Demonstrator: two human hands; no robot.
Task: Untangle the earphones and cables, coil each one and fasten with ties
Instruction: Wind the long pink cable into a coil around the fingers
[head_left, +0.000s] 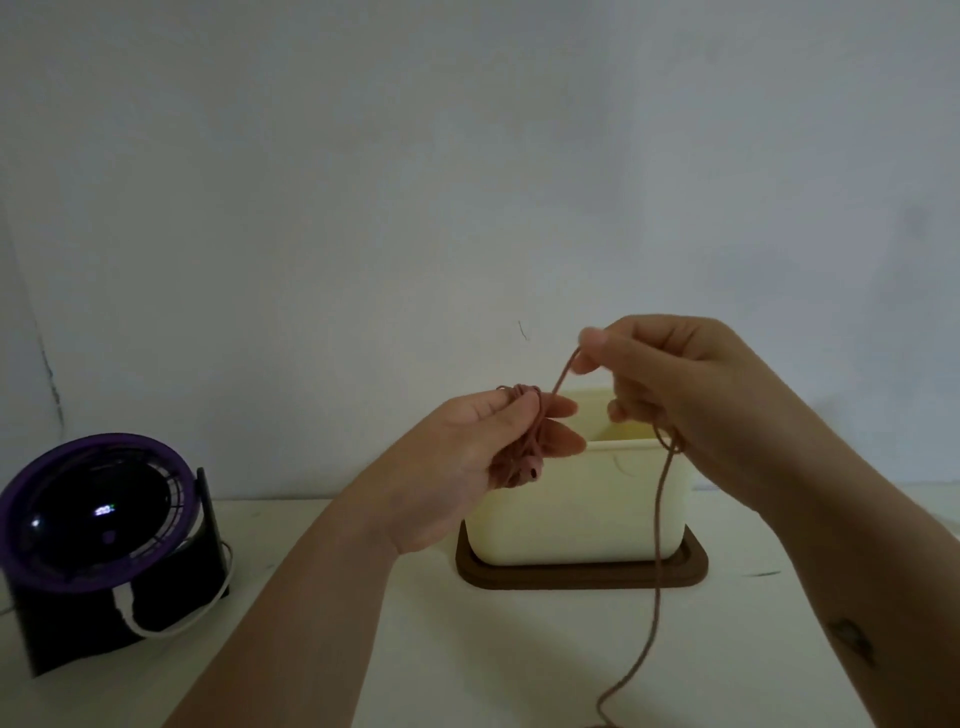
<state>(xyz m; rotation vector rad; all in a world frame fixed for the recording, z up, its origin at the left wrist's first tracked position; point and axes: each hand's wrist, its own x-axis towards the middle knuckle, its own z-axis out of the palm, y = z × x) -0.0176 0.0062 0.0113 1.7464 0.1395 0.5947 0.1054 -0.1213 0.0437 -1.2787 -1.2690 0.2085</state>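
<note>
Pink earphones (525, 441) are wound in several loops around the fingers of my left hand (483, 457), which is raised in front of a cream box; an earbud hangs at the bottom of the coil. My right hand (670, 384) is higher and to the right. It pinches the same pink cable between thumb and forefinger. From that pinch one strand runs down-left to the coil. The loose tail (655, 577) passes under my right hand and hangs down to the table at the bottom edge.
A cream box (576, 514) stands on a dark brown tray (582, 574) on the white table (467, 649), against a white wall. A purple and black desk fan (98, 525) with a white cable stands at the left.
</note>
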